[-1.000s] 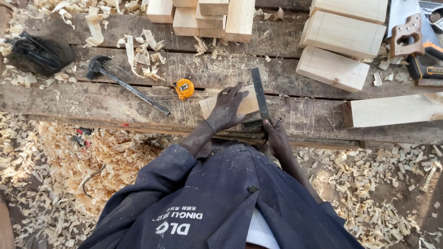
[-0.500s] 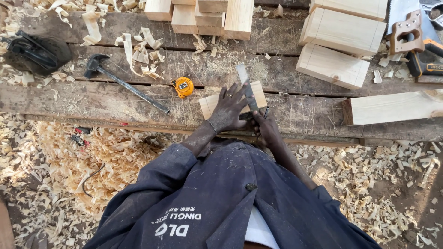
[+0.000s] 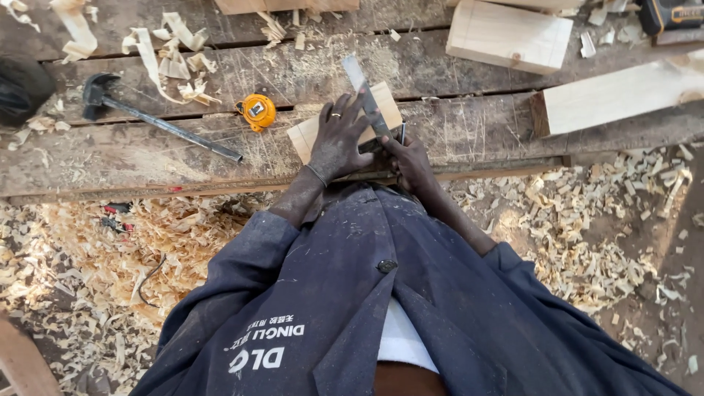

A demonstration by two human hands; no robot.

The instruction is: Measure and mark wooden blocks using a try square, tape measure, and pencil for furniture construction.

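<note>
The left hand (image 3: 339, 141) is pressing flat with fingers spread; the right hand (image 3: 408, 159) is curling closed just right of it.

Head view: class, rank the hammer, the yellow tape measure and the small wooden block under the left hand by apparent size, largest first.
1. Hammer, longest by far.
2. Wooden block, partly covered by the left hand.
3. Tape measure, smallest.

Light: bright, even daylight | shadows: soft, cast under the workbench (image 3: 110, 158) edge | glare: slight on pale wood | focus: sharp; edges mildly stretched
</note>
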